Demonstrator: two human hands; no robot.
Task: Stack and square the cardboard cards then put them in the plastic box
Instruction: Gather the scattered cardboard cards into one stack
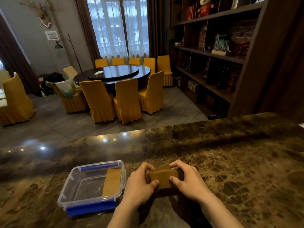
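Cardboard cards (164, 177) gripped by both hands (left (139, 186), right (189, 181)) beside plastic box (69, 183) holding one card (112, 181).

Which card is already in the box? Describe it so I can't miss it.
On the marble counter, left of both hands, sits a clear plastic box with blue clips. The card lies flat along its right wall, alone, unlike the stack held between the hands.

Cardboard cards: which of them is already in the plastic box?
The single card lying along the right side of the clear plastic box. The other cards are a stack held between the left hand and right hand, outside the box.
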